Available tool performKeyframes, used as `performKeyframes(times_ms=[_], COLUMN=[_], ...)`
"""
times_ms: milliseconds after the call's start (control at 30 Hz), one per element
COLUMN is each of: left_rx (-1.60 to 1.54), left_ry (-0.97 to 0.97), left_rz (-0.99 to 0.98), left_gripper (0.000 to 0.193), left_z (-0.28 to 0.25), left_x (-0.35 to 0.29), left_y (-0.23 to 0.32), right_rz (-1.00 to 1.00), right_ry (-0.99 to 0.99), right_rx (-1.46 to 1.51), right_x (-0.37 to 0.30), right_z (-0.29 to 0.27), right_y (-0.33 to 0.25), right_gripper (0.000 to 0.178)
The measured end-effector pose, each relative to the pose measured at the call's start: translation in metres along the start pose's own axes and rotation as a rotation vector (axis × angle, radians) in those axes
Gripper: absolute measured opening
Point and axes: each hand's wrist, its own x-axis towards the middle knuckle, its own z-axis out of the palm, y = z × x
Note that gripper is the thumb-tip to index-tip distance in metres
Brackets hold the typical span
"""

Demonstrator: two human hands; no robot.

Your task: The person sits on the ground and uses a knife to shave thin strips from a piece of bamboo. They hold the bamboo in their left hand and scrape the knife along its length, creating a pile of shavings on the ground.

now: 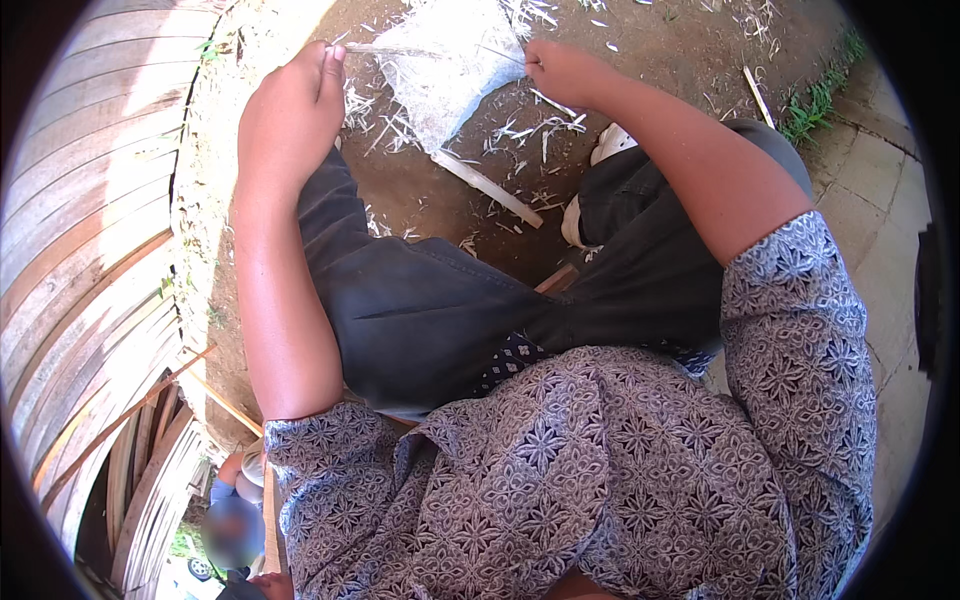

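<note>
My left hand (295, 110) is closed, with thumb and fingers pinching a thin pale strip of wood or bamboo (395, 50) that points to the right. Across from it, my right hand (562, 72) is closed round the end of a thin, dark, straight piece (500, 54). Whether that piece is a blade or another sliver is too small to tell. Between the hands, and lower than them, a whitish crumpled sheet or sack (445, 95) lies on the dirt.
Pale shavings (545, 130) litter the brown soil. A flat wooden stick (490, 188) lies near my shoe (575, 220). Bent rows of planks (90, 200) run along the left, paving (865, 190) along the right. Another person (235, 520) is at the lower left.
</note>
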Motion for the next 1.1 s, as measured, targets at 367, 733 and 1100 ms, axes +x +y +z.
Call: performKeyframes(times_ms=[367,733,1100], left_rx=[0.047,0.018,0.035], left_ry=[0.012,-0.014,-0.016], left_rz=[0.086,0.041,0.044], left_gripper=[0.04,0.041,0.036], left_z=[0.005,-0.003,0.003], left_x=[-0.011,-0.006,-0.006], left_y=[0.019,0.009,0.015], right_rz=[-0.123,0.205,-0.377], right_ry=[0.065,-0.104,0.142], right_rx=[0.296,0.078,0.612], right_x=[0.004,0.0,-0.008], right_z=[-0.002,-0.003,-0.037], right_y=[-0.084,-0.013,-0.123], right_gripper=[0.018,0.019,0.014])
